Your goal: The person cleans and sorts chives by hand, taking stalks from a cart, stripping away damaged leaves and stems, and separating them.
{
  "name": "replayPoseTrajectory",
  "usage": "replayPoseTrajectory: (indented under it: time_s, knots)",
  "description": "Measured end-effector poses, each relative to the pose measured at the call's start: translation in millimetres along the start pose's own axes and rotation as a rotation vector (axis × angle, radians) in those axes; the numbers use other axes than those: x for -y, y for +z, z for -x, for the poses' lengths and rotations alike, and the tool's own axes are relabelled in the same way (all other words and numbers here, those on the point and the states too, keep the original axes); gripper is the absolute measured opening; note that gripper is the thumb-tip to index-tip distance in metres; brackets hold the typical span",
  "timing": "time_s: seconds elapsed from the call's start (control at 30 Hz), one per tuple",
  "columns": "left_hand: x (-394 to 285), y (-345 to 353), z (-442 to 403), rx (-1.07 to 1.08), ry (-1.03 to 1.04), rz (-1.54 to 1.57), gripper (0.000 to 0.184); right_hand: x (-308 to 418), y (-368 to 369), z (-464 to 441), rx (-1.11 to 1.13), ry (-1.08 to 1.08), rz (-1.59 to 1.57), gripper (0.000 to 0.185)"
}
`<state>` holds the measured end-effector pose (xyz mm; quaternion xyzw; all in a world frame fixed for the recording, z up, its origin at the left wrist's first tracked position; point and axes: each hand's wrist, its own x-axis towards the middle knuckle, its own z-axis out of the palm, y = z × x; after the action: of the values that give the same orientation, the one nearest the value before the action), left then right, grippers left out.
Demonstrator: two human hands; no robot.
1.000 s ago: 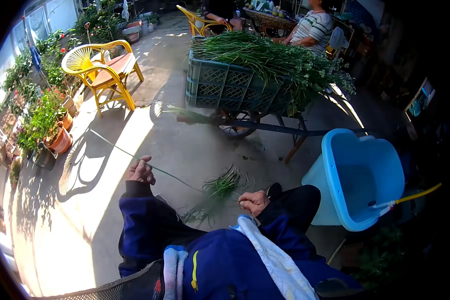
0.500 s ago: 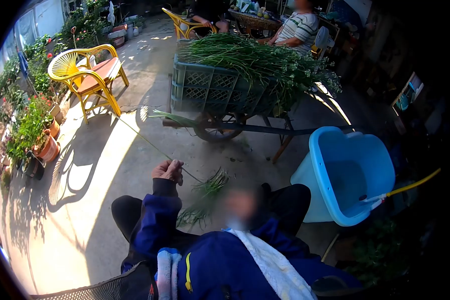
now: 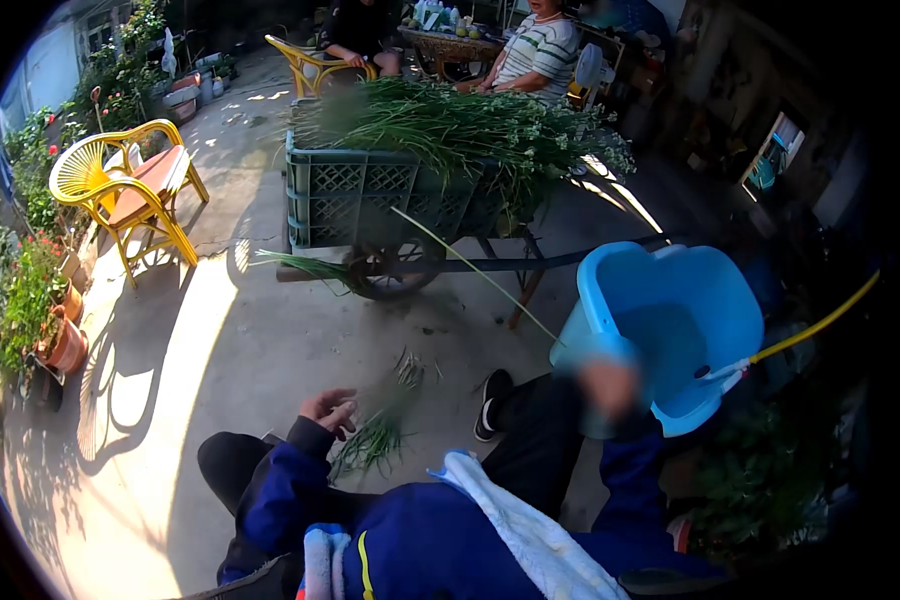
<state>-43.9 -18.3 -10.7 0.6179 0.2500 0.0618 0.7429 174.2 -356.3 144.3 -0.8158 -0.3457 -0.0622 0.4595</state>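
My right hand (image 3: 608,388), smeared by blur, is at the near side of the blue plastic tub (image 3: 598,300). A long, thin, pale green stalk (image 3: 470,267) runs up and left from it, in front of the cart. My left hand (image 3: 330,410) is over my left leg, its fingers loosely bent and apart, with nothing visible in them. Just right of it, cut green trimmings (image 3: 372,442) lie on the concrete floor. Long green stems with small white flowers (image 3: 430,125) are heaped over a dark green crate (image 3: 345,200) in front of me.
The crate rests on a cart with a spoked wheel (image 3: 390,272). A yellow hose (image 3: 820,325) with a white end lies over the tub's rim. To the left are a yellow chair (image 3: 150,190) and potted plants (image 3: 65,345). Two people sit behind the crate.
The stalk has gone from my left hand to my right, which has swung right to the tub. My left hand has lowered and loosened. The view has turned slightly right.
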Motion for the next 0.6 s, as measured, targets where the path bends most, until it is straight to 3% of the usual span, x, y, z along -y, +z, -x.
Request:
replayPoseTrajectory:
  time_s: [0.13, 0.27, 0.43, 0.6]
  knots:
    - [75.7, -36.2, 1.7, -0.098, -0.001, -0.422, 0.04, -37.9, -28.3, 4.5, -0.002, 0.178, 0.163, 0.014]
    - [89.2, -37.0, 5.2, -0.157, 0.128, -1.03, 0.034, -73.8, -17.1, 0.4, -0.009, 0.14, 0.369, 0.016]
    - [79.3, -21.4, 9.2, -0.153, -0.062, -1.219, 0.036, -131.4, -1.3, -7.6, -0.018, 0.116, 0.594, 0.016]
    - [95.1, -30.3, 3.7, -0.146, -0.121, -1.303, 0.039, -220.5, 11.8, -26.7, 0.054, 0.138, 0.763, 0.016]
